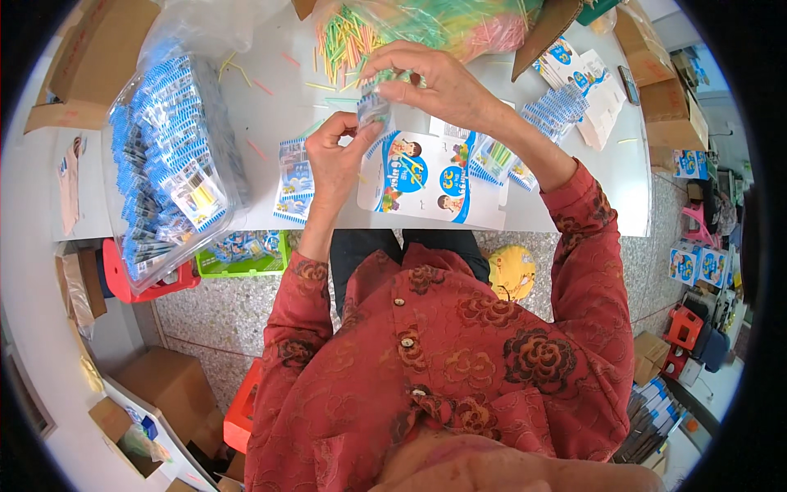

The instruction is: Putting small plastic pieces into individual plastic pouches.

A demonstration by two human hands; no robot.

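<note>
Over the table, my left hand (338, 156) pinches a small clear and blue plastic packet (374, 113) between thumb and fingers, holding it upright. My right hand (434, 84) is curled at the packet's top, thumb and index finger closed on what look like short green and pale coloured sticks. Its fingers partly hide the packet's mouth. Behind both hands lies a loose heap of yellow, green and pink sticks (344, 41). Beneath them is a flat printed carton (418, 184) in white and blue. A few flat packets (295, 179) lie beside my left wrist.
At left stands a clear plastic bin (234, 176) full of blue packets. More packets (553, 115) lie right of my right forearm, near a phone (629, 85). Cardboard boxes (92, 61) flank the table. A large plastic bag (459, 29) of sticks is at the back.
</note>
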